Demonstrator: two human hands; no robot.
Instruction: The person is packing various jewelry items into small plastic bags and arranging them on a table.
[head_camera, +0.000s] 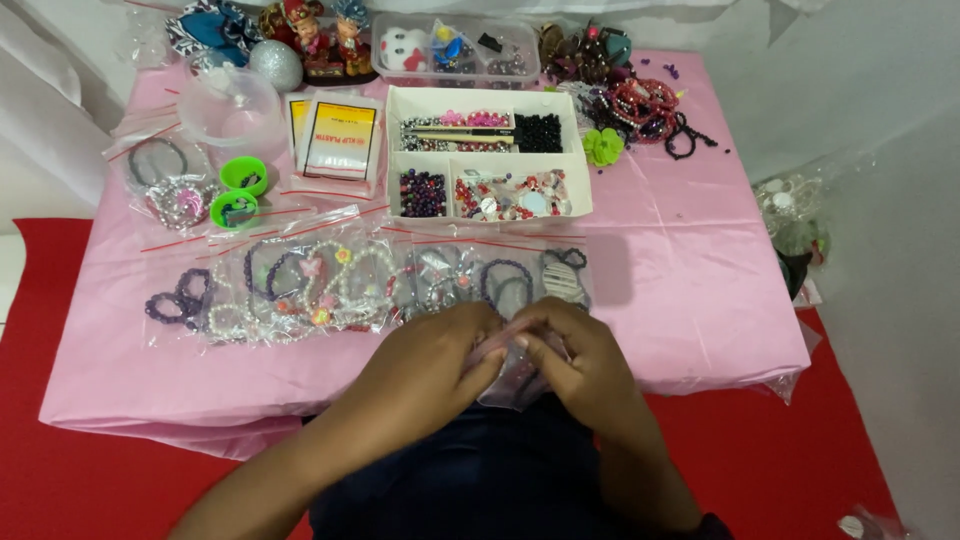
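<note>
Here, a bench (690, 300) draped in pink cloth carries a white divided bead tray (487, 150) toward its far edge. At the near edge, left hand (425, 365) and right hand (580, 365) pinch a small clear plastic bag (510, 385). Tugging unevenly could likely tear it, spilling beads.

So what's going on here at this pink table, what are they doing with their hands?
A person sits at a table under a pink cloth. Both the left hand and the right hand pinch a small clear plastic bag at the near edge. Just beyond lies a row of bagged bead bracelets, and farther back a white divided box of beads.
</note>
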